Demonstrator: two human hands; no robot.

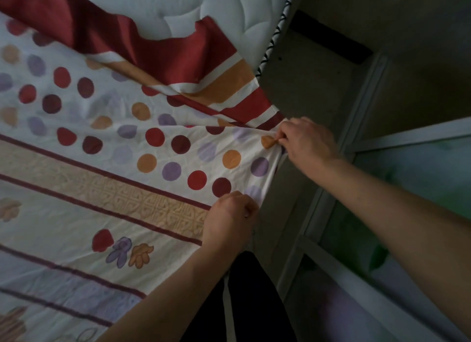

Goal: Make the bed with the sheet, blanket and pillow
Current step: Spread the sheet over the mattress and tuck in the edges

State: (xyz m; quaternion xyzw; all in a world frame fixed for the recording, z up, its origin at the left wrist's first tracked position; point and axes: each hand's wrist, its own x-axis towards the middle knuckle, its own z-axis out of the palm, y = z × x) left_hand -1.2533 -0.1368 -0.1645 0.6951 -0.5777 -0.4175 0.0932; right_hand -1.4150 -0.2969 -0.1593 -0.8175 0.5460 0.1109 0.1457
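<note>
Your right hand (308,141) pinches sheet (107,214) edge, centre right of frame. Your left hand (230,215) grips same edge just below. Sheet spreads left of both hands over mattress (178,5). Folded-back red border, upper centre, lies nearer your right hand.

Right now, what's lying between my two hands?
In the head view, only the edge of the sheet runs between your left hand and right hand; both grip it.
</note>
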